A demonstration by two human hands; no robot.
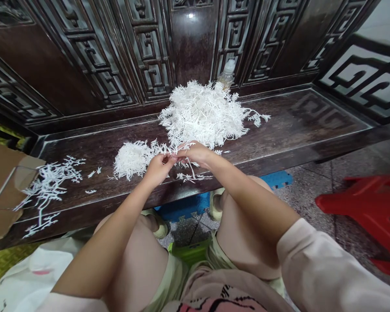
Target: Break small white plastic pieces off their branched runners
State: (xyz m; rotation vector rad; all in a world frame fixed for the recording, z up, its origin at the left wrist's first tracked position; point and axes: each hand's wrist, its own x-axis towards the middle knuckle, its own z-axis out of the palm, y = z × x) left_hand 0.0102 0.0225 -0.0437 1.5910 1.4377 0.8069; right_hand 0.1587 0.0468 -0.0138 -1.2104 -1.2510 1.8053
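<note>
My left hand (160,168) and my right hand (195,152) meet over the front part of a dark wooden bench. The fingers of both are pinched on a white branched piece (186,146), whose thin twigs stick out around the fingertips. Behind my right hand rises a large heap of white branched pieces (204,115). A smaller white pile (130,159) lies just left of my left hand. Below my right hand a loose white branch (195,177) rests at the bench's front edge.
More white branches (56,180) lie at the bench's left end, by a cardboard piece (3,186) and a wire frame. A capped bottle (228,73) stands behind the heap. A red stool (367,203) is at the right, a white bag (35,268) lower left.
</note>
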